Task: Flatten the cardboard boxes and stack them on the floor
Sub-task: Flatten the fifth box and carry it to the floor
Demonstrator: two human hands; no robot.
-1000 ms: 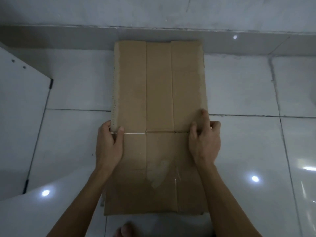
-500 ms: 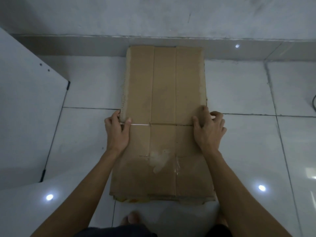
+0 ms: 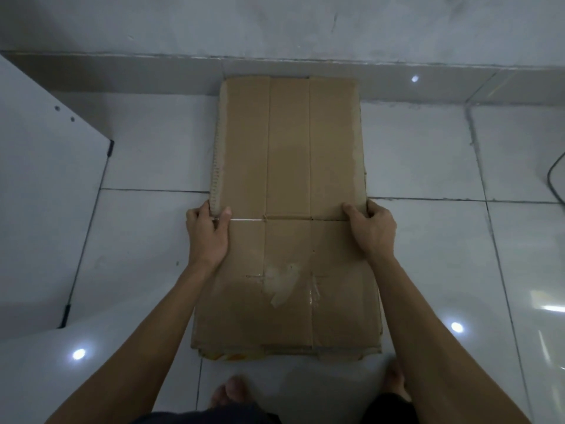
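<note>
A flattened brown cardboard box point(image 3: 289, 166) lies lengthwise on the white tiled floor, its far end against the skirting. It rests on a stack of other flattened pieces whose edges point(image 3: 275, 354) show at the near end. My left hand point(image 3: 208, 231) grips the box's left edge at the middle crease, thumb on top. At the same crease on the right edge, my right hand point(image 3: 371, 229) holds on with its fingers curled around. A torn patch of tape point(image 3: 282, 281) marks the near half.
A white panel point(image 3: 39, 209) with black corner caps stands at the left. The wall and its grey skirting point(image 3: 122, 75) run across the back. A black cable point(image 3: 555, 179) curves at the right edge. My bare feet point(image 3: 232, 393) are just before the stack.
The view has tilted and pulled back, so more of the stack's near end and my feet show. Both hands have stayed at the middle crease; the right hand's fingers have wrapped the edge.
</note>
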